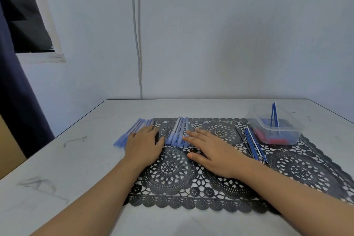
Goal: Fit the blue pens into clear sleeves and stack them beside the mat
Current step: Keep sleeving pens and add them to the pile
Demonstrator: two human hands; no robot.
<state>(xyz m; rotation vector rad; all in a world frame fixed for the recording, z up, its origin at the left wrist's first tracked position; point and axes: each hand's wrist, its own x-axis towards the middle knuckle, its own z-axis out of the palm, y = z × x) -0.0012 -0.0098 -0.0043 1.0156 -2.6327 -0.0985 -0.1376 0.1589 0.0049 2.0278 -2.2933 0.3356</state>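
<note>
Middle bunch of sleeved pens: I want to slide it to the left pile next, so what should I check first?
1. Left hand free: ok, flat, grips nothing.
2. Right hand at the middle bunch: ok, fingertips touch it.
3. Left pile beside the mat: ok.
4. Whole bunch sleeved: cannot tell.
5. No loose blue pens left: not ok, some lie by the container.

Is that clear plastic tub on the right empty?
Not empty: the clear tub holds red and blue bits on its floor, and a few blue sticks lean upright inside.
</note>
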